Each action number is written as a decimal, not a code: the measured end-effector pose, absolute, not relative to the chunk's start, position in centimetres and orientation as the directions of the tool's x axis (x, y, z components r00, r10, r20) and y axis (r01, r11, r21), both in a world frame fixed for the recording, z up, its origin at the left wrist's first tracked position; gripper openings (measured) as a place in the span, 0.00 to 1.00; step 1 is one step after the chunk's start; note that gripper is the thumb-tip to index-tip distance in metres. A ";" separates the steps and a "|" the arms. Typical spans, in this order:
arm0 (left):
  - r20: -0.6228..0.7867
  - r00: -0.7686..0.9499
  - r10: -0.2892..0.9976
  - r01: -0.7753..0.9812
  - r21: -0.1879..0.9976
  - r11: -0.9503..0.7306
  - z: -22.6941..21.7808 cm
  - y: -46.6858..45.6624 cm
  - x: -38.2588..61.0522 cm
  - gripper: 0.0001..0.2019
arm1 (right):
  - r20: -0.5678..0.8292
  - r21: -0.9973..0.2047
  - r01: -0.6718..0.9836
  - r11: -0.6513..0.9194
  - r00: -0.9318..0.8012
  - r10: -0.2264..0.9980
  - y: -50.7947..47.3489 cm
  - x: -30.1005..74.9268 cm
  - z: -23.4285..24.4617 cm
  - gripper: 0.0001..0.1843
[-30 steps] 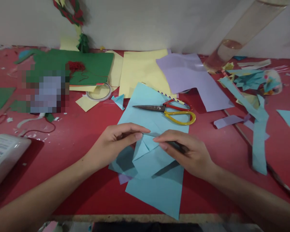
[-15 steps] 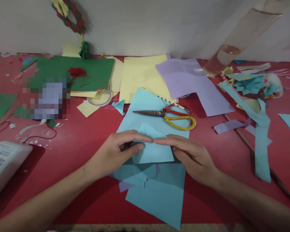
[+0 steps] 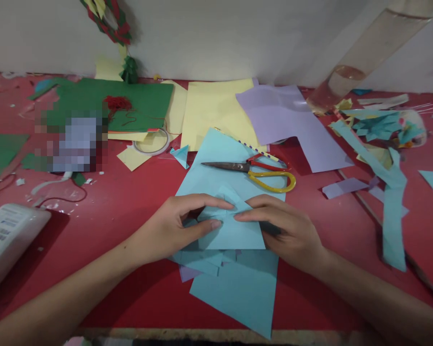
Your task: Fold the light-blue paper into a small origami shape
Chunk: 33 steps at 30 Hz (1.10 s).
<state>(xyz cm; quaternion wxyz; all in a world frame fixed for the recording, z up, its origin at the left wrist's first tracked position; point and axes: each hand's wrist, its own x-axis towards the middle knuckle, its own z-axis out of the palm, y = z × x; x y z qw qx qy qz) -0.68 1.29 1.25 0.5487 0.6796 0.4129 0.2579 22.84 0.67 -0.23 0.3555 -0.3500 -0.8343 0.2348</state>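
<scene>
A piece of light-blue paper (image 3: pixel 234 238), folded to a point at its far end, is held between both hands. My left hand (image 3: pixel 184 216) grips its left side, with index finger and thumb resting on top and a gap between them. On the right side, my right hand (image 3: pixel 290 228) has its index finger lying across the paper; its thumb is mostly hidden. Beneath are a larger light-blue sheet (image 3: pixel 216 149) and several loose blue pieces (image 3: pixel 238 293). Scissors (image 3: pixel 270 180) with one red and one yellow handle lie just beyond the hands.
Yellow sheets (image 3: pixel 216 105), a purple sheet (image 3: pixel 285 115) and green sheets (image 3: pixel 144 103) lie along the back. A tape roll (image 3: pixel 151 149) is left of centre. Blue strips (image 3: pixel 393 211) lie right, near a leaning clear tube (image 3: pixel 368 53). A white box-shaped device (image 3: pixel 14 240) sits left.
The folded paper's near edge has come slightly closer to me. My fingertips, touching at its middle before, are now a little apart, with the right index finger lower. The view has shifted slightly.
</scene>
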 end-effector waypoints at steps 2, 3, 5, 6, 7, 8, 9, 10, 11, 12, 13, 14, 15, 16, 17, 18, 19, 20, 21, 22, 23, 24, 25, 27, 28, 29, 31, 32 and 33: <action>-0.094 0.521 0.848 0.278 0.958 -0.064 1.2 1.3 -0.7 0.12 | 0.429 -0.650 0.395 0.650 -0.515 0.742 0.6 22.8 -0.3 0.19; -0.097 0.516 0.851 0.288 0.955 -0.066 1.2 1.3 -0.7 0.11 | 0.428 -0.657 0.380 0.651 -0.523 0.737 0.6 22.8 -0.3 0.18; -0.109 0.509 0.854 0.309 0.949 -0.063 1.2 1.3 -0.7 0.11 | 0.427 -0.668 0.355 0.653 -0.536 0.728 0.6 22.8 -0.3 0.15; -0.110 0.511 0.853 0.310 0.949 -0.063 1.2 1.3 -0.6 0.11 | 0.427 -0.672 0.350 0.653 -0.538 0.727 0.7 22.8 -0.3 0.14; -0.107 0.514 0.851 0.305 0.950 -0.066 1.2 1.3 -0.6 0.11 | 0.426 -0.674 0.348 0.652 -0.537 0.728 0.7 22.8 -0.3 0.12; -0.101 0.516 0.850 0.300 0.951 -0.069 1.2 1.3 -0.5 0.10 | 0.425 -0.676 0.349 0.649 -0.535 0.730 0.7 22.8 -0.3 0.11; -0.101 0.517 0.850 0.299 0.952 -0.069 1.2 1.3 -0.5 0.10 | 0.423 -0.677 0.354 0.645 -0.531 0.734 0.7 22.9 -0.2 0.11; -0.105 0.516 0.850 0.303 0.951 -0.067 1.2 1.2 -0.4 0.10 | 0.423 -0.678 0.359 0.642 -0.524 0.740 0.7 22.9 -0.2 0.10; -0.115 0.516 0.849 0.306 0.950 -0.057 1.1 1.2 -0.3 0.10 | 0.421 -0.682 0.364 0.635 -0.514 0.747 0.7 22.8 -0.1 0.10; -0.129 0.519 0.845 0.299 0.953 -0.039 1.1 1.2 -0.3 0.10 | 0.417 -0.691 0.365 0.624 -0.504 0.757 0.7 22.8 -0.1 0.09; -0.142 0.528 0.837 0.278 0.960 -0.013 1.1 1.2 -0.2 0.10 | 0.411 -0.708 0.361 0.607 -0.488 0.770 0.6 22.8 0.0 0.08; -0.148 0.544 0.826 0.240 0.971 0.015 1.2 1.1 -0.2 0.10 | 0.402 -0.731 0.355 0.583 -0.466 0.788 0.6 22.7 0.0 0.07; -0.150 0.564 0.812 0.196 0.980 0.045 1.2 1.2 -0.2 0.10 | 0.384 -0.759 0.351 0.548 -0.440 0.812 0.5 22.6 0.0 0.05; -0.148 0.589 0.794 0.152 0.986 0.071 1.2 1.2 -0.2 0.11 | 0.356 -0.788 0.352 0.505 -0.410 0.840 0.4 22.5 0.0 0.03; -0.149 0.608 0.780 0.129 0.988 0.089 1.3 1.2 -0.2 0.11 | 0.316 -0.815 0.359 0.454 -0.380 0.869 0.2 22.5 0.0 0.01; -0.159 0.626 0.763 0.118 0.987 0.109 1.4 1.2 -0.3 0.12 | 0.273 -0.840 0.370 0.398 -0.346 0.898 0.1 22.4 -0.1 0.02; -0.167 0.643 0.747 0.108 0.986 0.127 1.5 1.3 -0.3 0.14 | 0.230 -0.861 0.377 0.341 -0.310 0.922 0.0 22.4 -0.2 0.04; -0.177 0.656 0.734 0.106 0.984 0.142 1.5 1.3 -0.4 0.16 | 0.190 -0.881 0.375 0.289 -0.278 0.942 -0.1 22.4 -0.2 0.05; -0.180 0.663 0.726 0.103 0.983 0.150 1.6 1.4 -0.5 0.18 | 0.158 -0.900 0.361 0.242 -0.249 0.956 -0.1 22.4 -0.3 0.07; -0.181 0.671 0.719 0.099 0.983 0.155 1.7 1.4 -0.6 0.19 | 0.132 -0.919 0.337 0.203 -0.222 0.966 -0.2 22.4 -0.3 0.08; -0.180 0.681 0.710 0.095 0.983 0.158 1.8 1.4 -0.7 0.20 | 0.111 -0.936 0.309 0.170 -0.201 0.973 -0.1 22.4 -0.3 0.09; -0.176 0.692 0.700 0.091 0.983 0.158 1.9 1.4 -0.8 0.21 | 0.097 -0.948 0.282 0.147 -0.183 0.978 -0.1 22.4 -0.3 0.09; -0.170 0.707 0.686 0.082 0.984 0.159 2.0 1.3 -0.8 0.23 | 0.087 -0.956 0.262 0.130 -0.169 0.982 -0.1 22.4 -0.3 0.09; -0.161 0.723 0.672 0.070 0.985 0.160 2.1 1.2 -0.7 0.24 | 0.088 -0.962 0.245 0.119 -0.136 0.987 0.0 22.4 -0.2 0.09; -0.162 0.716 0.679 0.071 0.985 0.160 2.1 1.1 -0.6 0.23 | 0.092 -0.962 0.244 0.120 -0.121 0.988 0.1 22.3 -0.2 0.09; -0.166 0.695 0.699 0.077 0.985 0.157 2.1 1.0 -0.5 0.22 | 0.098 -0.963 0.242 0.123 -0.112 0.989 0.1 22.3 -0.1 0.09; -0.186 0.625 0.759 0.101 0.982 0.157 1.9 0.8 -0.1 0.19 | 0.102 -0.962 0.241 0.127 -0.117 0.988 0.1 22.2 -0.1 0.08; -0.196 0.579 0.792 0.116 0.981 0.158 1.8 0.8 0.1 0.17 | 0.100 -0.961 0.243 0.130 -0.131 0.986 0.0 22.1 -0.1 0.08; -0.205 0.536 0.819 0.129 0.979 0.161 1.7 0.8 0.3 0.16 | 0.099 -0.960 0.244 0.133 -0.149 0.984 0.0 22.0 -0.1 0.07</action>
